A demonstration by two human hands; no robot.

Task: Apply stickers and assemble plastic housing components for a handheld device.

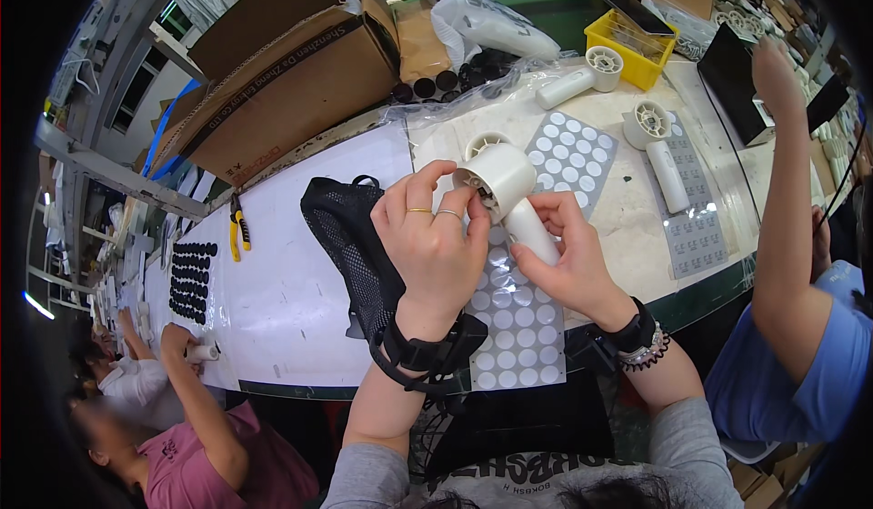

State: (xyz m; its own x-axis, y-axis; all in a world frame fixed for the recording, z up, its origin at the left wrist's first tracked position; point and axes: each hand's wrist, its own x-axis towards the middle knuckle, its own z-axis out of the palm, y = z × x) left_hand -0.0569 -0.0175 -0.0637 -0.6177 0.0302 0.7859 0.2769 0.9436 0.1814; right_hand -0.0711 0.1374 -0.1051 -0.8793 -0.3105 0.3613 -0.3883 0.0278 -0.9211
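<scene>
A white hair-dryer-shaped body point(509, 177), with a round barrel and a straight handle, is held tilted above the table. My right hand point(573, 259) is closed around its handle. At the barrel's open end, where some inner parts show, the bent fingers of my left hand point(427, 241) grip the rim; any small piece between those fingertips is hidden. Just behind the barrel, the slatted round end of another white body point(488, 142) shows. Below my hands lies a sheet of round white stickers point(518, 341). A black mesh bag point(350, 250) lies beside my left hand.
More white bodies lie farther right point(668, 173) and at the back point(568, 86), near another sticker sheet point(571, 156). A yellow bin point(627, 50) and large cardboard box point(282, 77) stand behind. Pliers point(238, 227) and black pieces point(191, 282) lie left. Co-workers sit on both sides.
</scene>
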